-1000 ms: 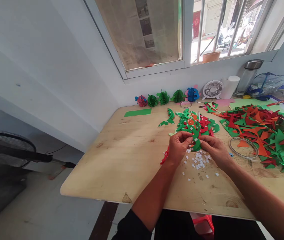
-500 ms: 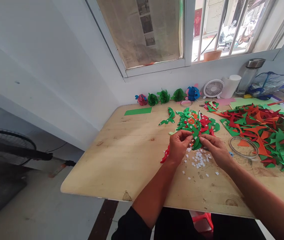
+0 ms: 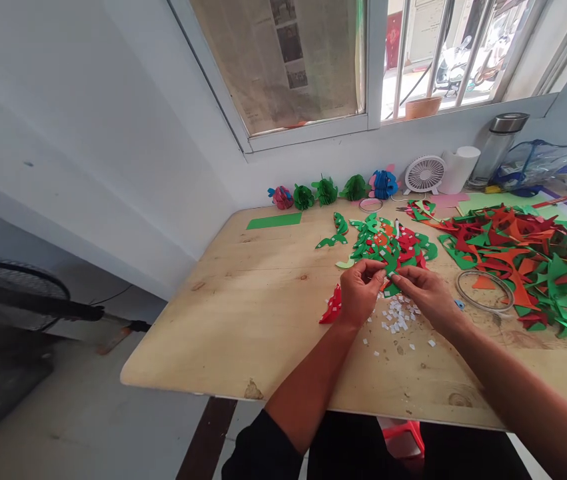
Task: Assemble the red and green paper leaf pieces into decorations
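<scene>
In the head view my left hand [image 3: 362,291] pinches a green paper cutout [image 3: 391,291] between thumb and fingers, over the table. Small white squares are stuck on this cutout. My right hand [image 3: 426,291] is closed, its thumb and forefinger pinched at a white square on the cutout's upper part; the fingertips hide most of that square. Just below lie loose white paper bits [image 3: 398,313]. Behind my hands is a heap of green and red cutouts [image 3: 376,239] with white squares on them. Red cutouts [image 3: 332,307] lie beside my left wrist.
A large pile of red, orange and green paper scraps [image 3: 523,260] covers the right side, with a tape ring [image 3: 486,291] at its near edge. Along the wall stand folded paper figures [image 3: 326,191], a small white fan [image 3: 424,175] and a glass bottle [image 3: 496,153]. A green strip [image 3: 273,221] lies far left.
My right fingertips have moved slightly left, onto the white square on the green cutout. My left hand keeps its hold, nearly in place.
</scene>
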`<state>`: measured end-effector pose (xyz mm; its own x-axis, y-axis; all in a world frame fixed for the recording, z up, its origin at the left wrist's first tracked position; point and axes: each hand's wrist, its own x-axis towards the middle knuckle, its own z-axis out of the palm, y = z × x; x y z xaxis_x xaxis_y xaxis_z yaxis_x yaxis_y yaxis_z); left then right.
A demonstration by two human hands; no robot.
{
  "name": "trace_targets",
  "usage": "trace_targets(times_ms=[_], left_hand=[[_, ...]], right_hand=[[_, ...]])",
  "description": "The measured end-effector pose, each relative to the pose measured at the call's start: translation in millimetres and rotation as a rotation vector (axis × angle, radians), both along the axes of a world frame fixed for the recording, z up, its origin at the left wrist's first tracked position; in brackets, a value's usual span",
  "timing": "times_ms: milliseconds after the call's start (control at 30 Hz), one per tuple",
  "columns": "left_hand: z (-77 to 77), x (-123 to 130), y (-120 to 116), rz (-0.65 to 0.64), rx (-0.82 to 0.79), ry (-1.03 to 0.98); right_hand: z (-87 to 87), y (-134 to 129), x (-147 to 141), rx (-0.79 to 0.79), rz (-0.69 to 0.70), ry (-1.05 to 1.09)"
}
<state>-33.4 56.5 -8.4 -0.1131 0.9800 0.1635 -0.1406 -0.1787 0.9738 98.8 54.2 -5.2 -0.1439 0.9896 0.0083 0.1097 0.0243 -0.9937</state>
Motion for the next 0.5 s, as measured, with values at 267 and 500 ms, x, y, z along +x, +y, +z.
trace_targets(times_ms=[267,500], left_hand=[[-0.2,-0.9,-0.1,-0.043,-0.018,-0.046],[2.0,-1.8,0.7,-0.089,-0.105,-0.212]], right_hand=[[-3.2,1.8,2.9,-0.04,0.003,0.078],[-1.4,0.9,3.2,-0.029,0.005,0.046]])
